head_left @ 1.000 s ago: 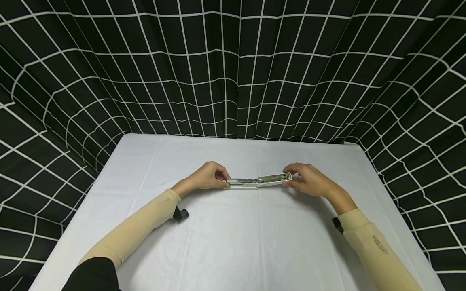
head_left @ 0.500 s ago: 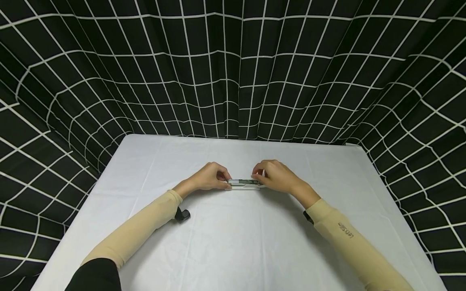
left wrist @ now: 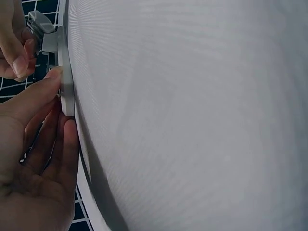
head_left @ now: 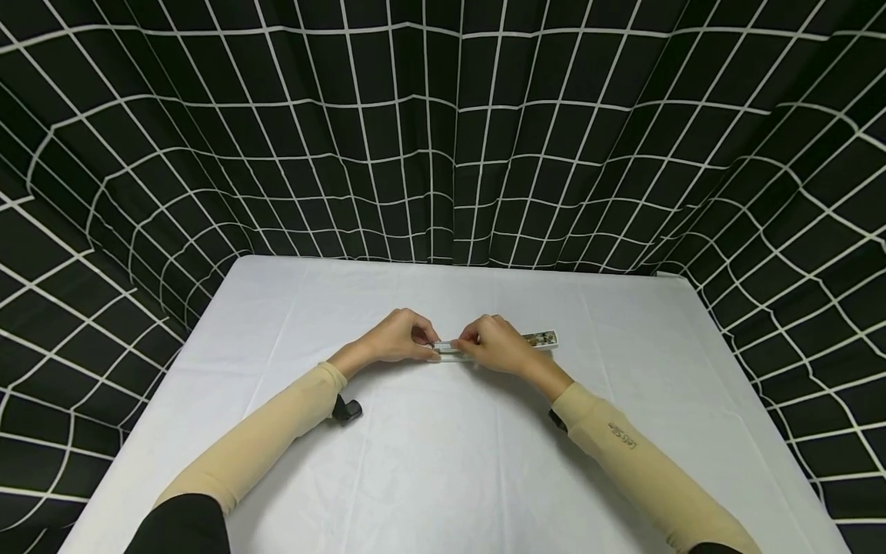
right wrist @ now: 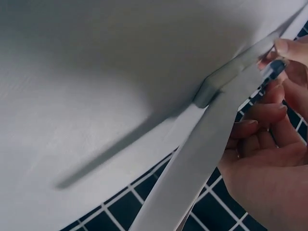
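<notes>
A white stapler (head_left: 544, 338) lies opened out on the table, its long cover (right wrist: 185, 163) swung over to the right and raised off the cloth. My left hand (head_left: 393, 336) pinches the left end of the stapler's base (left wrist: 66, 91) between thumb and fingers. Just to the right, my right hand (head_left: 494, 345) has its thumb and fingertips around the stapler's metal rail (head_left: 444, 346). The right hand covers the hinge and much of the rail in the head view. Whether staples sit between the right fingertips is too small to tell.
A white cloth covers the table (head_left: 415, 462). Black curtain (head_left: 443, 138) with a white grid hangs behind and on both sides. Wrist cameras are strapped to both sleeved forearms; the left one (head_left: 348, 410) sits close above the cloth.
My right hand has let go of the stapler's cover and moved left, past the hinge, onto the rail. The cover stays swung open. My left hand keeps its grip on the base.
</notes>
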Demonstrator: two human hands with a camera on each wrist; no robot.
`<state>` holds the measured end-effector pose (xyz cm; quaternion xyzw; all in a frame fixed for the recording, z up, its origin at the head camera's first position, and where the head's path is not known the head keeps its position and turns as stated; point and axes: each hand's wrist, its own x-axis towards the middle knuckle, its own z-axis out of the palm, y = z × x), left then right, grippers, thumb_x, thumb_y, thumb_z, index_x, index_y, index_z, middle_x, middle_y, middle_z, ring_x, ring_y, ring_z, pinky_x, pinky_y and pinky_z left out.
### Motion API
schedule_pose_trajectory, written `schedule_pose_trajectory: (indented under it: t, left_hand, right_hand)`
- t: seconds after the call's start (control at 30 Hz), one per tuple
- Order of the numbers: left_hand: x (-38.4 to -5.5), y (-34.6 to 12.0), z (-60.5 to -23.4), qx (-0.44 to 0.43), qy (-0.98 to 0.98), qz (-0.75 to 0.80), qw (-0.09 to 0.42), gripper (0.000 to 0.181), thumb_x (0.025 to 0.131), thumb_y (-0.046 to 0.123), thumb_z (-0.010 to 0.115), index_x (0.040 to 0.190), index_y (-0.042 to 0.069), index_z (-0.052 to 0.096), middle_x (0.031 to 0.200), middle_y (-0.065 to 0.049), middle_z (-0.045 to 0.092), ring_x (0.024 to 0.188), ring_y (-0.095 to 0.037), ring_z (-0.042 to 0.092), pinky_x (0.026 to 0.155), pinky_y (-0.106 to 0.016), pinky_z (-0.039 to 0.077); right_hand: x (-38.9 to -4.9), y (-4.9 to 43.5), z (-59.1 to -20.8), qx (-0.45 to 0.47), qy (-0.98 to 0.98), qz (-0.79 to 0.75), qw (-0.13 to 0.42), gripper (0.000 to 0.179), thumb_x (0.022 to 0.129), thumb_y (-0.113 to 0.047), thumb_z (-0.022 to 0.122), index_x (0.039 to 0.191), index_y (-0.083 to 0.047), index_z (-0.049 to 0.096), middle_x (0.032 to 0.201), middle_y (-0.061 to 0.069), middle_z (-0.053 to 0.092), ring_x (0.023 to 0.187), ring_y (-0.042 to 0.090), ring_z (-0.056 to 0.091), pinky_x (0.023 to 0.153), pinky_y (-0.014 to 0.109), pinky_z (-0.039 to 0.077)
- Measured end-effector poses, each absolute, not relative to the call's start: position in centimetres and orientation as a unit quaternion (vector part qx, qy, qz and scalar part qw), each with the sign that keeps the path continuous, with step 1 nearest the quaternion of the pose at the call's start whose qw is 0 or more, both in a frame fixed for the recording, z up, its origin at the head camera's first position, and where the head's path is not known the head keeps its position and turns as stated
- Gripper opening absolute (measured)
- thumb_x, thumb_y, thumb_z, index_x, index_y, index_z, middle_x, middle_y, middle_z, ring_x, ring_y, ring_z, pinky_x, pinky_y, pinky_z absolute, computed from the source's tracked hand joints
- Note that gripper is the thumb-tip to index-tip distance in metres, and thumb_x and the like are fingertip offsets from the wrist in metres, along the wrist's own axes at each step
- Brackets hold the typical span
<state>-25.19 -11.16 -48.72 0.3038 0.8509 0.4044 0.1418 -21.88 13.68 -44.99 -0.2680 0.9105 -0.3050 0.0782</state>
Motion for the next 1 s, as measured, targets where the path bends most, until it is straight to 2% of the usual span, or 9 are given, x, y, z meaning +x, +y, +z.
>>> schedule_pose_trajectory:
  t: [0.3,0.57,0.83,1.0]
  left_hand:
    - [-25.31,-11.22,-48.86,0.307,0.85,0.406,0.137,0.013,0.086,0.018,0.093,0.094,0.012,0.084,0.098,-0.001,0.083,0.086,-0.005,0.071,0.083,-0.019,0.061]
    - [-25.4,-11.11,-48.86,0.304,0.848,0.411,0.143,0.013,0.086,0.017,0.093,0.094,0.013,0.084,0.1,-0.002,0.083,0.089,-0.006,0.073,0.085,-0.021,0.063]
    - [-25.61,-11.18,-49.11,0.308,0.847,0.411,0.138,0.013,0.086,0.018,0.094,0.093,0.014,0.084,0.097,0.001,0.083,0.086,-0.004,0.072,0.082,-0.02,0.062]
    - [-25.51,-11.24,-49.05,0.306,0.847,0.412,0.139,0.014,0.085,0.018,0.094,0.093,0.013,0.084,0.097,0.0,0.083,0.085,-0.004,0.072,0.082,-0.02,0.062]
  right_hand:
    - [-22.19,13.28,-45.37,-0.23,0.901,-0.349,0.114,0.02,0.101,-0.017,0.073,0.098,-0.001,0.085,0.079,0.008,0.078,0.059,0.005,0.05,0.055,0.019,0.04]
    - [-21.8,13.15,-45.09,-0.216,0.914,-0.329,0.101,0.019,0.1,-0.017,0.075,0.095,-0.001,0.085,0.073,0.006,0.077,0.054,0.004,0.05,0.053,0.019,0.039]
    - [-21.57,13.31,-44.72,-0.199,0.891,-0.38,0.15,0.022,0.099,-0.017,0.075,0.1,0.002,0.084,0.088,0.017,0.081,0.062,0.007,0.052,0.055,0.019,0.041]
    - [-21.58,13.17,-44.92,-0.191,0.887,-0.393,0.148,0.021,0.1,-0.015,0.072,0.103,0.002,0.083,0.09,0.016,0.081,0.065,0.006,0.052,0.058,0.019,0.041]
